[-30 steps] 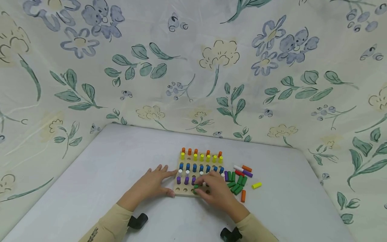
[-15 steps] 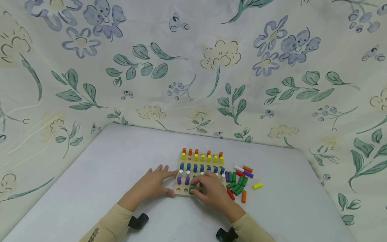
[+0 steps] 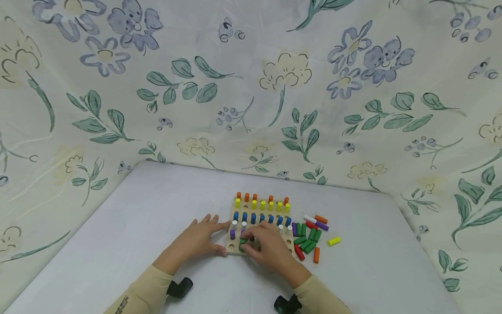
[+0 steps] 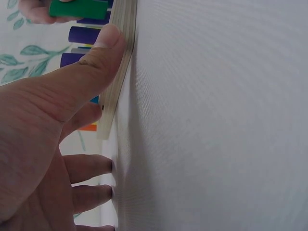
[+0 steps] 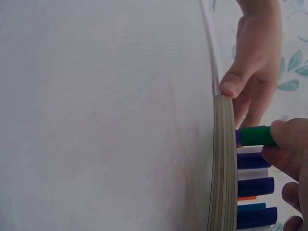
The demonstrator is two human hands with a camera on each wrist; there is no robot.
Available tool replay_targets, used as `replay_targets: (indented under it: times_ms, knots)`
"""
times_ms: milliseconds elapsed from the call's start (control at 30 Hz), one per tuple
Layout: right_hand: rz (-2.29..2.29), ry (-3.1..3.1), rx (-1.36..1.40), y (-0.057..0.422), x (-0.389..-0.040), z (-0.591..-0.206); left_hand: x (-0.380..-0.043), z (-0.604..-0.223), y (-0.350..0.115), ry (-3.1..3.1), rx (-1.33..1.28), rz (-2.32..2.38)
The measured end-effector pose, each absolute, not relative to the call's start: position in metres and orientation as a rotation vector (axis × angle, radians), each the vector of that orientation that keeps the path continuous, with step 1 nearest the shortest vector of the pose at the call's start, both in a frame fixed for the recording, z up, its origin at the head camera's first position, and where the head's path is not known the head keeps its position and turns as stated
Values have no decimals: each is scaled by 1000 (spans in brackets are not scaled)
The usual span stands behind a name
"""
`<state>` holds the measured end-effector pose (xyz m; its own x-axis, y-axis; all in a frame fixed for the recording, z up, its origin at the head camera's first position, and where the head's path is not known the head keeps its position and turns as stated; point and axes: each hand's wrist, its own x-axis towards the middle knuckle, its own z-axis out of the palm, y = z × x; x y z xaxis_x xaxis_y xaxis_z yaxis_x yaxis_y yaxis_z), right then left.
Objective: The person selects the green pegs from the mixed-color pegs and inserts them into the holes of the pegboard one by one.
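My left hand (image 3: 198,240) braces the left side of a wooden pegboard (image 3: 237,253), its thumb (image 4: 108,41) at the near corner and the other fingers spread. Thumb and index finger of my right hand (image 3: 272,248) pinch a green peg (image 5: 257,135). That peg is upright over the board's front row, close to the second hole from the left, just in front of the purple pegs (image 3: 232,234). Behind the purple row stand white pegs (image 3: 234,224), then blue pegs (image 3: 253,218), yellow pegs (image 3: 262,205) and orange pegs (image 3: 246,197). My right hand hides part of the front rows.
Right of the board lies a loose pile of green pegs (image 3: 310,246) with red, purple, white and orange ones. A yellow peg (image 3: 334,241) lies farther right, and an orange peg (image 3: 316,255) nearer me. Flowered cloth (image 3: 251,109) hangs behind the white table (image 3: 176,192).
My right hand has shifted left along the front row with the green peg, from about the third hole to the second. A red peg beside the board has come into sight. My left hand stays put.
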<state>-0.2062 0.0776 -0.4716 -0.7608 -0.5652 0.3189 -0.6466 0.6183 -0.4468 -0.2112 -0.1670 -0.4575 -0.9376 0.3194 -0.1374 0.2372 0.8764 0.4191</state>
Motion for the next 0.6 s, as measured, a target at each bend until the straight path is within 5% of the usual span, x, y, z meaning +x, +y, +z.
replay_targets:
  times_ms: [600]
  knots:
    - [789,-2702,1031,59,-207,-468,-211,-456,-167,2841,434,612]
